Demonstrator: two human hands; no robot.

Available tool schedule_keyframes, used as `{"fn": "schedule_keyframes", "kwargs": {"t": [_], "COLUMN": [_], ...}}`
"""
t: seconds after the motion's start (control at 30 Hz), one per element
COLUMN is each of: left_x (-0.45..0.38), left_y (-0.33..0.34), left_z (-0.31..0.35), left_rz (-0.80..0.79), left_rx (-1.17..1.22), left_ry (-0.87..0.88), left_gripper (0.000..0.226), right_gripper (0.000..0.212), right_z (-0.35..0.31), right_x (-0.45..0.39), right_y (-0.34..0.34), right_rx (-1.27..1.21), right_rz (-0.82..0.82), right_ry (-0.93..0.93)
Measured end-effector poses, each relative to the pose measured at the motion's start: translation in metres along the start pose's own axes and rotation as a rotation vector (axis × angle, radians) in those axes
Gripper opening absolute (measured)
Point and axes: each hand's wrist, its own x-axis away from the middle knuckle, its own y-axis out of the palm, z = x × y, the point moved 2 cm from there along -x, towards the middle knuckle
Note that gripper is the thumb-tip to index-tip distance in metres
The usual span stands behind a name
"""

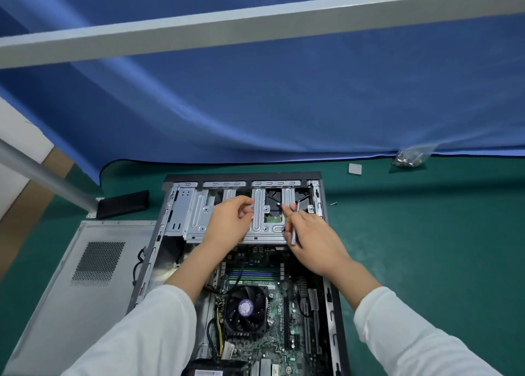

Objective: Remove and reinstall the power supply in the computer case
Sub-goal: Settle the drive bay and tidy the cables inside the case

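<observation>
- nearest the camera, two white sleeves point(147, 327) reach forward over an open computer case point(331, 296) lying on its side on the green tabletop point(426, 248).
- at the case's near edge a black box, probably the power supply point(216, 368), is cut off by the frame; it carries a white barcode label, too small to read.
- beyond it lies the motherboard point(284, 333) with a black cpu cooler fan point(246, 310); the fan's round purple sticker has writing too blurred to read.
- farther in, memory sticks point(252, 273) sit in a row.
- the left hand point(227, 222) rests on the silver drive cage point(264, 219), fingers point(244, 205) curled with the tips close together; i cannot tell whether they pinch anything.
- the right hand point(315, 233) holds a slim silver tool point(294, 228), probably a screwdriver, its fingers wrapped around the shaft, forefinger stretched toward the cage.
- left of the case lies the grey side panel point(85, 290) with a perforated vent.
- a loose screw point(333, 204) lies just right of the case.
- farther back sit a black block point(123, 204), a small grey square point(354, 169) and a clear bag of screws point(410, 157), before a blue cloth point(284, 91).
</observation>
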Motion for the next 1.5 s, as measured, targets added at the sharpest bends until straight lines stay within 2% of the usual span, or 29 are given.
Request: {"fn": "schedule_keyframes", "kwargs": {"t": [0.3, 0.37, 0.43, 0.53, 0.6, 0.8, 0.9, 1.07, 1.23, 1.5], "left_x": [0.019, 0.022, 0.024, 0.024, 0.026, 0.046, 0.059, 0.075, 0.080, 0.084], "left_y": [-0.013, -0.014, -0.015, -0.017, -0.021, -0.046, -0.060, -0.070, -0.075, -0.076], "left_z": [0.002, 0.001, 0.002, 0.009, 0.018, 0.054, 0.068, 0.072, 0.067, 0.059], "left_rz": [-0.091, -0.084, -0.072, -0.084, -0.107, -0.163, -0.176, -0.180, -0.172, -0.152], "left_rx": [0.603, 0.732, 0.868, 1.049, 1.136, 1.366, 1.415, 1.397, 1.360, 1.312], "left_ry": [-0.210, -0.267, -0.321, -0.343, -0.310, -0.191, -0.119, -0.077, -0.058, -0.064], "left_gripper": [0.020, 0.018, 0.016, 0.015, 0.015, 0.019, 0.016, 0.017, 0.018, 0.016], "right_gripper": [0.037, 0.037, 0.039, 0.041, 0.029, 0.023, 0.018, 0.025, 0.016, 0.015], "right_z": [-0.002, -0.004, -0.009, -0.026, -0.039, -0.085, -0.101, -0.119, -0.130, -0.134], "right_x": [0.003, 0.003, 0.006, 0.011, 0.014, 0.018, 0.022, 0.029, 0.033, 0.030], "right_y": [-0.007, -0.010, -0.017, -0.035, -0.049, -0.098, -0.114, -0.124, -0.127, -0.122], "right_rx": [-0.149, -0.261, -0.493, -0.746, -0.896, -1.288, -1.427, -1.402, -1.395, -1.311], "right_rz": [-0.042, -0.066, -0.065, 0.085, 0.214, 0.428, 0.457, 0.500, 0.427, 0.387], "right_ry": [0.076, 0.132, 0.203, 0.262, 0.273, 0.164, 0.113, 0.102, 0.064, 0.040]}}
